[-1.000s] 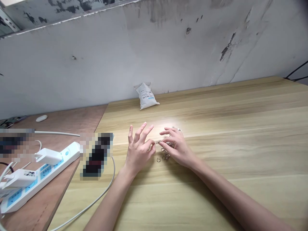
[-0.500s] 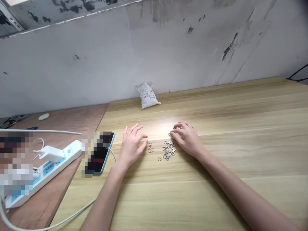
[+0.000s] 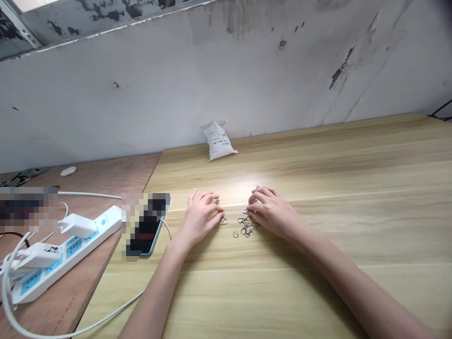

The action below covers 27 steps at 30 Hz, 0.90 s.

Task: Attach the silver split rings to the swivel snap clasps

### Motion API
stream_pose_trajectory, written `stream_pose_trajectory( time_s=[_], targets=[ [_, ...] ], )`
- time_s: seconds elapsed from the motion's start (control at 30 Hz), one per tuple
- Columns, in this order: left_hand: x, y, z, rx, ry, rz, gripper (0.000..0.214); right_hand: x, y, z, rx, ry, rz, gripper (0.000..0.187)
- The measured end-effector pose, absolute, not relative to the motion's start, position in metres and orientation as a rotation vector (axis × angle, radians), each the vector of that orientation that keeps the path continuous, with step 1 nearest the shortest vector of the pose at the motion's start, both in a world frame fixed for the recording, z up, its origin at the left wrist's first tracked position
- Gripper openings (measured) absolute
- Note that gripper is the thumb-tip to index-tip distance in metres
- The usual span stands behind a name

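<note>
Thumb and forefinger of the left hand (image 3: pixel 203 217) were bent towards each other in a narrow hold at the small metal rings (image 3: pixel 224 221); I could not tell whether they pinched 1 of them. The right hand (image 3: pixel 271 211) curled palm down over the right part of a loose heap of metal clasps (image 3: pixel 247 230), its fingertips gathered close, and I could not tell whether it held any. The heap lay on the wood-grain table (image 3: pixel 240 294) between the 2 hands, nearer the right. On its near left side 1 lone ring (image 3: pixel 236 234) lay flat, touched by neither hand. Another metal piece (image 3: pixel 258 187) showed just beyond the right fingers. Farther back, a white packet (image 3: pixel 219 143) with printing stood near the grey-white wall (image 3: pixel 151 94). At the table's left edge lay a partly pixelated phone (image 3: pixel 151 240), and on the brown board (image 3: pixel 120 176) a white power strip (image 3: pixel 112 216) carried 2 white plugs (image 3: pixel 78 226).
</note>
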State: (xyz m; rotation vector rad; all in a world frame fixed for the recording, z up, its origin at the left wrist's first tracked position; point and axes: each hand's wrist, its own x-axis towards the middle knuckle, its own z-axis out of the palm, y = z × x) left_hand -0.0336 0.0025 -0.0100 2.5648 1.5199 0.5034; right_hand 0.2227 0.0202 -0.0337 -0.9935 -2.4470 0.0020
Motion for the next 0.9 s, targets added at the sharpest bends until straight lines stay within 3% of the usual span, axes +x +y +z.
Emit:
stream_pose_trajectory(
  time_s=[0.9],
  targets=[
    [-0.022, -0.001, -0.008, 2.611, 1.441, 0.559, 0.014, 0.215, 0.008, -0.019, -1.03, -2.463, 0.217, 0.016]
  ],
)
